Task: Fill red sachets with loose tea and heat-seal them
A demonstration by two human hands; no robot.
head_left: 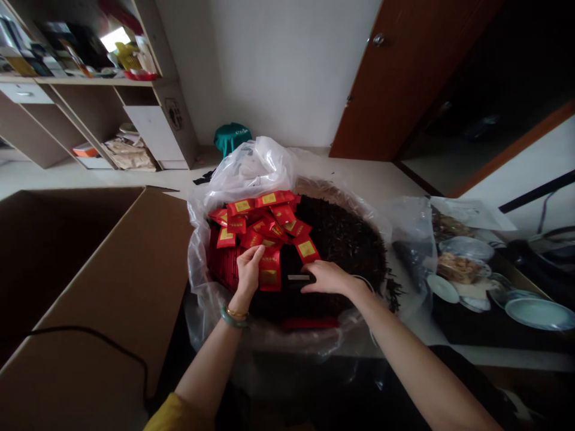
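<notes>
My left hand (248,269) is pinched at the left edge of a red packet (270,270) with a gold label, which stands facing me. To its right, my right hand (327,279) has thumb and fingers apart beside a dark object with a pale strip (299,277); whether it touches that object I cannot tell. Above both hands lies a heap of red packets (258,224), one red packet (306,248) just above my right fingers. Dark dried leaves (348,239) fill the right of a round container lined with clear plastic (197,233). Red packets in rows (223,263) stand at left.
An open cardboard box (148,251) stands at the left, a black cable (99,335) across it. On the right, a low surface holds dishes (534,308) and a plastic bag (462,263). Behind are a shelf unit (175,120), a green item (231,136) and a brown door (399,72).
</notes>
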